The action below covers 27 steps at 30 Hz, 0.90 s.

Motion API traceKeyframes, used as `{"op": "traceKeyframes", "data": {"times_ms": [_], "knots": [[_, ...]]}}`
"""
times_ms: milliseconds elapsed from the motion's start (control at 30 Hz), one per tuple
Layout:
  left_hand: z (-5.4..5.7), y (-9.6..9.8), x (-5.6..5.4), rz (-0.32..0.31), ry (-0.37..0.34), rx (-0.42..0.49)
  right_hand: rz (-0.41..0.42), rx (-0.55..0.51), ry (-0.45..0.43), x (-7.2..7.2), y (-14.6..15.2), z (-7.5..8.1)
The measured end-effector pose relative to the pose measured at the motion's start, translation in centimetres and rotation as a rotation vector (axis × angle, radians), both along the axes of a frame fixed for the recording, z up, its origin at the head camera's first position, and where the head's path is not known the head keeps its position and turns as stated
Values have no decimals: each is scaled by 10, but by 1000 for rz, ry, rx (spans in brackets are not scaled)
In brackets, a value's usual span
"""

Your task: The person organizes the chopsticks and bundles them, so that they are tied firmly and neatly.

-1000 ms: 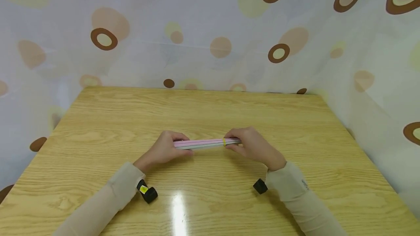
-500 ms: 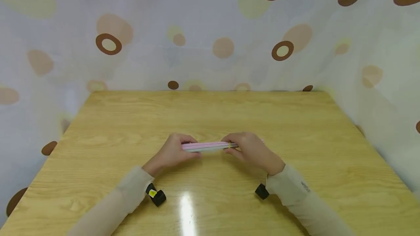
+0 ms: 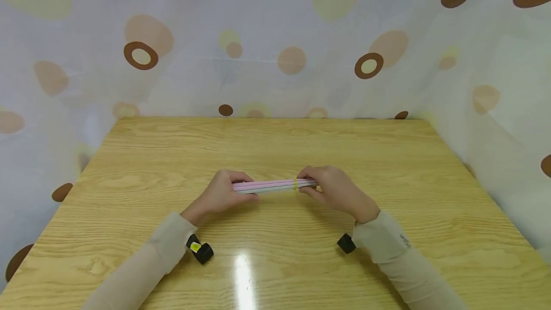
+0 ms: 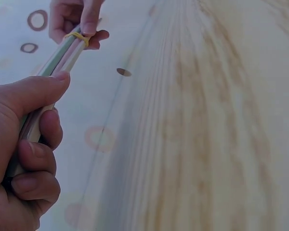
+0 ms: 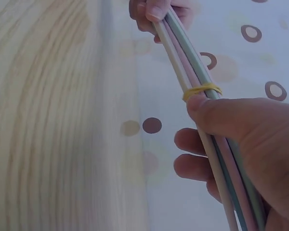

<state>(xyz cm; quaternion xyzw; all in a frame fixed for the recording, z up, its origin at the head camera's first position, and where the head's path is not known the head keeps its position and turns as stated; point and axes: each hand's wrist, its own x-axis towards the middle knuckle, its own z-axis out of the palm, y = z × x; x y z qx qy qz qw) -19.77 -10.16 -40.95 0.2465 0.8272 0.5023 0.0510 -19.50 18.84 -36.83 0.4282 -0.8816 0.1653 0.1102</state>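
Between both hands, above the table, lies a bundle of pastel chopsticks (image 3: 269,186) in pink, pale green and cream. A yellow rubber band (image 5: 202,90) wraps it near the right hand. My left hand (image 3: 221,193) grips the bundle's left end, thumb along one side and fingers curled around the other in the left wrist view. My right hand (image 3: 337,193) holds the other end, its thumb tip (image 5: 197,103) right at the band. The chopsticks' ends are partly hidden inside the hands.
A wood-grain table (image 3: 275,147) spreads beneath the arms, with a pale cloth (image 3: 258,37) patterned in brown rings behind it and at both sides. Black cameras (image 3: 202,251) sit at both sleeve cuffs.
Half a second ago the right fingers overlapped the rubber band; now they have shifted right along the bundle and the band shows just beside them. Both hands keep their hold.
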Motion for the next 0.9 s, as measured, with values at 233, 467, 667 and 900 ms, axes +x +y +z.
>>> {"op": "traceKeyframes", "data": {"times_ms": [233, 467, 667, 900], "knots": [[3, 3, 2, 25, -38, -2, 8, -6, 99, 2, -6, -3], [5, 2, 4, 10, -16, -29, 2, 9, 60, 5, -11, -8], [4, 3, 7, 18, -7, -46, -9, 1, 77, 9, -14, -10], [4, 9, 6, -15, 23, -22, 43, -6, 95, 9, -24, -13]]}}
